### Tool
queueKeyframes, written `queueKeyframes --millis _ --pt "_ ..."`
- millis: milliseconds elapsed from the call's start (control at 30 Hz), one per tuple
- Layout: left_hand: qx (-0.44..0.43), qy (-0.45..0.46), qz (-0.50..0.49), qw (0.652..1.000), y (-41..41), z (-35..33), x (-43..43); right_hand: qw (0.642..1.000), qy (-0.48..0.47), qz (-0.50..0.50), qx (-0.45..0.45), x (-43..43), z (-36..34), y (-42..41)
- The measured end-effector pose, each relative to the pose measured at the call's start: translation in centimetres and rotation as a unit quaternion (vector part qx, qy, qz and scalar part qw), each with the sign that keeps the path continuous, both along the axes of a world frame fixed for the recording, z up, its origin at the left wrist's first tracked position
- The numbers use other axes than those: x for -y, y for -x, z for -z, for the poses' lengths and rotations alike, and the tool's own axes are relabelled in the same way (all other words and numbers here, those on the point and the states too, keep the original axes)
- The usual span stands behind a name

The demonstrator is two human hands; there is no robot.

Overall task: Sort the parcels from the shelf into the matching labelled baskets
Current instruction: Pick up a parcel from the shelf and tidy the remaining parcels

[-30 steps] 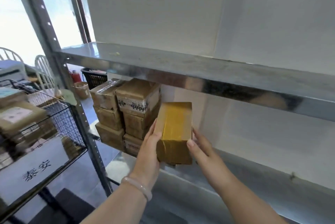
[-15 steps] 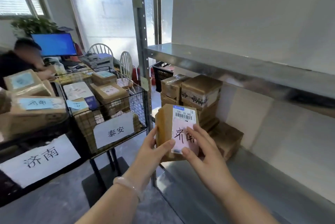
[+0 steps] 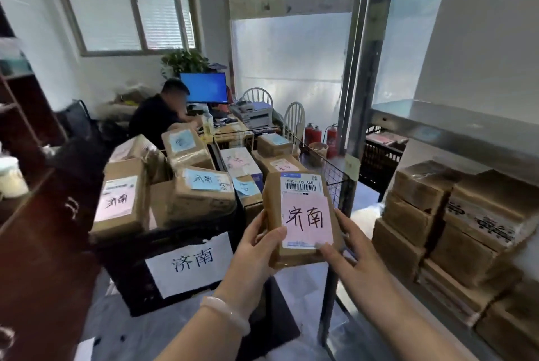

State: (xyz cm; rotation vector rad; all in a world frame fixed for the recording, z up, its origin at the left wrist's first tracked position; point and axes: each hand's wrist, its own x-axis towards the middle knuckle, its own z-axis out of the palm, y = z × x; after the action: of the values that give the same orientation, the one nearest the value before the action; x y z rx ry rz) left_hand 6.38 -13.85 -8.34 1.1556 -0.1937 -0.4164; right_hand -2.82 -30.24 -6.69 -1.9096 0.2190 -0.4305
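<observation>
**Fingers of both hands clamped on a 济南 parcel**

Gripping the parcel's left edge, the left hand lays its thumb across the lower front corner and curls its other fingers behind. The right hand pinches the right edge, with its thumb on the bottom of the pink label and the rest of the fingers along the side and back.

The brown parcel is held upright in the air with its front toward the camera. It hangs between the near basket on the left and the metal shelf on the right, touching neither. The pink label bears handwritten 济南, below a white barcode sticker.

The near basket carries a white paper sign reading 济南 and is heaped with sorted parcels that have pink and blue labels. A second wire basket stands behind it and also holds parcels. Stacked boxes sit on the shelf's lower level.

A pale bracelet circles the left wrist. Farther back, a seated person is at a worktop with a blue monitor.
</observation>
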Motion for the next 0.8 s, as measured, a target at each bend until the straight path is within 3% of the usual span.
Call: queueKeyframes --millis 333,800 --pt "0.048 0.010 -0.063 0.997 -10.5 -4.1 -10.8 0.988 -0.117 -0.097 0.010 -9.0 -2.6 -13.2" --pt "0.105 -0.136 -0.191 0.966 -21.3 -7.0 -23.2 0.981 0.023 -0.191 -0.015 -20.4 -6.2 -28.3"
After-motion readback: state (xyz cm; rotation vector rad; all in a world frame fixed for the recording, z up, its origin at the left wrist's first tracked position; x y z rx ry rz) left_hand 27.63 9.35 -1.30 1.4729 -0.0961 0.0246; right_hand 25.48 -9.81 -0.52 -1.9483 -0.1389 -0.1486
